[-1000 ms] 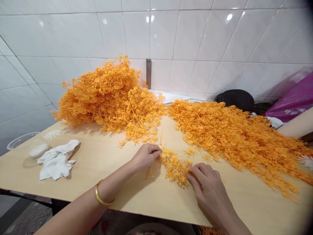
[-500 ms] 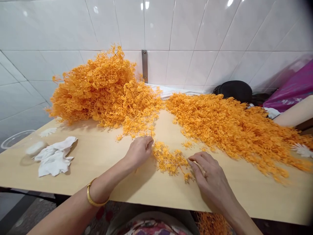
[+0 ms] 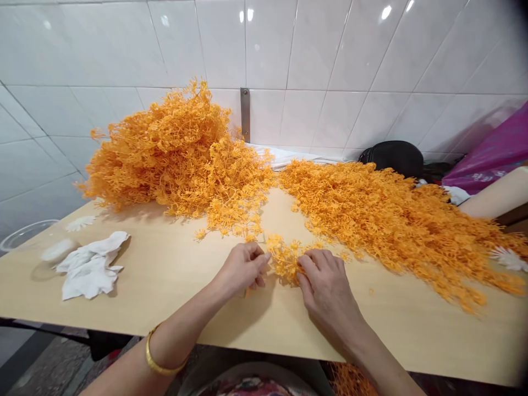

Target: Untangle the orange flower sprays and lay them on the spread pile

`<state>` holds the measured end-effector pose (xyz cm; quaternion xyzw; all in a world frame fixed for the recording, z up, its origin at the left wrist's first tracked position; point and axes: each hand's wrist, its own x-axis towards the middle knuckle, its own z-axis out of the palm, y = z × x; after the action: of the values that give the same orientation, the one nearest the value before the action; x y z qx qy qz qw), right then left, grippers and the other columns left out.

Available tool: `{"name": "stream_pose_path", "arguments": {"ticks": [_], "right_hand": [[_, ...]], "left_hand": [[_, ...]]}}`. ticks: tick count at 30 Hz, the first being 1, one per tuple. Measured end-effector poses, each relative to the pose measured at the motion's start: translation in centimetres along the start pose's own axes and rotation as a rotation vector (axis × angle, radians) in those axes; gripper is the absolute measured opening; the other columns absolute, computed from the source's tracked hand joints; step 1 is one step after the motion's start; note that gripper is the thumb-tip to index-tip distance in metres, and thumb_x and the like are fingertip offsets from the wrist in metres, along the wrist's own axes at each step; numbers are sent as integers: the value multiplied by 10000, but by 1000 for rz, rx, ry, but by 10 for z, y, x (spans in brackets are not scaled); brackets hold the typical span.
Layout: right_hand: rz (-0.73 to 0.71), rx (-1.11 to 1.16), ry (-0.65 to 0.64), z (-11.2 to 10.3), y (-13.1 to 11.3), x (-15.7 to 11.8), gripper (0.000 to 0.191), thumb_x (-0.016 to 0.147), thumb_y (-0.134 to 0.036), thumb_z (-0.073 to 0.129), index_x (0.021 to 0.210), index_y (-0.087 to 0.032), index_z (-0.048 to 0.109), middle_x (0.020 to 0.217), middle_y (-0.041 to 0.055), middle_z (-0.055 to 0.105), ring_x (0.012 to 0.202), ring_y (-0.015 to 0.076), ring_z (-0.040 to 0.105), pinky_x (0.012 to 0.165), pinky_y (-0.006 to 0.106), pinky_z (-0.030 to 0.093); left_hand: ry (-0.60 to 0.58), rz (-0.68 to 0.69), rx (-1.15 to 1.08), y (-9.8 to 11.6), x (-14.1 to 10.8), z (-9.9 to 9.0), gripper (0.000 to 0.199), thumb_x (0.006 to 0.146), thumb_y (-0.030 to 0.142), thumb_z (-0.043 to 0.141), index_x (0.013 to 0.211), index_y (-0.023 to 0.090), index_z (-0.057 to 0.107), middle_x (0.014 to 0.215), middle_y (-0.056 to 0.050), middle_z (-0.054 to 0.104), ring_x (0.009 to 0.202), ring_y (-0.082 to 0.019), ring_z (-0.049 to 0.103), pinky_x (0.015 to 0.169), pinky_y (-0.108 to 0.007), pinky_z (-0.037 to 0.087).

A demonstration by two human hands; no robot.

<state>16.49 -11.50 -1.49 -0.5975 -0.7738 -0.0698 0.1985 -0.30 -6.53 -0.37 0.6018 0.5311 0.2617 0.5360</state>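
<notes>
A small sprig of orange artificial flowers (image 3: 284, 259) lies between my hands, just above the wooden tabletop. My left hand (image 3: 244, 268), a gold bangle on its wrist, is closed in a pinch at the sprig's left end; its fingertips partly hide what they hold. From the right, my right hand (image 3: 325, 279) closes its thumb and fingers on the sprig's flower heads. Behind the left hand rises a tall heap of the same orange flowers (image 3: 173, 154). A flatter pile of orange flowers (image 3: 383, 214) spreads beyond the right hand.
Crumpled white tissue (image 3: 93, 267) and a clear plastic container (image 3: 25, 234) are at the table's left. White flower pieces lie at both sides, one (image 3: 509, 257) at far right. A black case (image 3: 391, 158) and a purple bag (image 3: 487, 151) stand by the tiled wall.
My right hand has moved left, closer to my left hand, and now grips the sprig further in. The left hand has turned and lowered slightly. The sprig looks more bunched together.
</notes>
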Motion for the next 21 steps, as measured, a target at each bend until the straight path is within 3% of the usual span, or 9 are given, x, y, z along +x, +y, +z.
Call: {"name": "stream_pose_path", "arguments": {"ticks": [4, 6, 9, 11, 13, 15, 17, 21], "right_hand": [[-88, -21, 75, -5, -9, -1, 121, 762, -101, 421, 783, -159, 525, 803, 71, 512, 814, 215, 415, 755, 378, 307], [-166, 43, 78, -7, -16, -4, 142, 767, -97, 413, 800, -162, 535, 816, 71, 521, 838, 220, 422, 785, 395, 305], [-232, 264, 45, -14, -21, -11, 167, 789, -131, 414, 895, -182, 533, 888, 71, 529, 871, 210, 446, 789, 374, 340], [-166, 416, 96, -19, -14, -15, 199, 802, -173, 424, 979, -195, 511, 951, 77, 523, 899, 199, 463, 778, 345, 371], [17, 498, 220, -23, -1, -15, 197, 814, -220, 422, 990, -199, 507, 969, 80, 529, 910, 197, 481, 767, 331, 390], [222, 534, 261, -22, 12, -12, 176, 817, -274, 423, 936, -197, 528, 927, 75, 558, 870, 198, 511, 730, 325, 409], [342, 599, 157, -15, 19, -8, 216, 803, -325, 442, 947, -191, 530, 910, 76, 578, 829, 199, 537, 678, 314, 428], [342, 830, -64, 2, 7, -5, 313, 792, -293, 447, 1088, -193, 453, 863, 43, 592, 710, 156, 560, 596, 265, 431]], "left_hand": [[-165, -149, -289, 4, -7, 13, 335, 708, 477, 489, 673, 145, 468, 470, -11, 540, 358, -102, 488, 335, -179, 309], [-191, -163, -549, 3, -7, 20, 248, 710, 383, 535, 715, 139, 489, 522, -10, 563, 414, -98, 523, 393, -189, 376], [-131, -196, -829, 0, -4, 25, 75, 696, 181, 542, 735, 129, 504, 586, -10, 582, 468, -89, 540, 475, -212, 436], [-99, -208, -876, -2, -3, 26, 62, 693, 121, 515, 755, 125, 511, 630, -28, 601, 499, -106, 560, 492, -233, 451], [-96, -215, -873, -2, -3, 24, 84, 707, 109, 491, 786, 128, 512, 666, -43, 614, 531, -132, 583, 508, -261, 464], [-98, -219, -873, -2, -4, 22, 107, 718, 103, 470, 810, 136, 513, 683, -43, 617, 542, -142, 590, 521, -284, 471], [-108, -209, -883, -1, -6, 22, 129, 713, 95, 465, 823, 141, 514, 690, -40, 616, 536, -138, 586, 533, -296, 475], [-142, -165, -840, 2, -9, 22, 97, 686, 142, 522, 783, 141, 509, 685, -44, 609, 534, -131, 574, 561, -303, 476]]}}
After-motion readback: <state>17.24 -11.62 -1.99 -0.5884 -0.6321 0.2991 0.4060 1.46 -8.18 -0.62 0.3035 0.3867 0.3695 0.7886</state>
